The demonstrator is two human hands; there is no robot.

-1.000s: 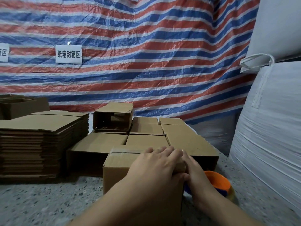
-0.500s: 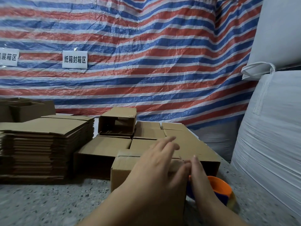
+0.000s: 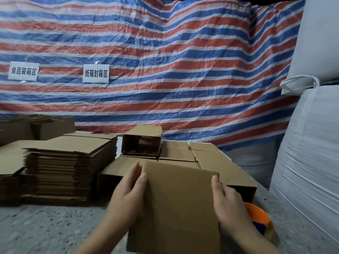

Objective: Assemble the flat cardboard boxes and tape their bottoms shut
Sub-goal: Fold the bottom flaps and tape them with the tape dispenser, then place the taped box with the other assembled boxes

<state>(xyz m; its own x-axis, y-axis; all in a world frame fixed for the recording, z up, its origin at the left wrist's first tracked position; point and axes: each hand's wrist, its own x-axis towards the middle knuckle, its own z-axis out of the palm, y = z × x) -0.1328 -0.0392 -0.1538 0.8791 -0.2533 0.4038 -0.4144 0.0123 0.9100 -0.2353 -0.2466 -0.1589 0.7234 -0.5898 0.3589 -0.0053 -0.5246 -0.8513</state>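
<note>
- The box [image 3: 180, 202], pressed flat-handed a moment ago, now rises mid-frame, turned.
- Left hand [image 3: 128, 191] and right hand [image 3: 227, 198] clasp its sides; taping looks finished.

Two white paper signs hang on the striped tarp [image 3: 165, 70]. The left sign [image 3: 23, 71] reads "食品装箱区" in black characters. The right sign [image 3: 96, 73] reads "纸箱封箱区", likewise in black.
</note>
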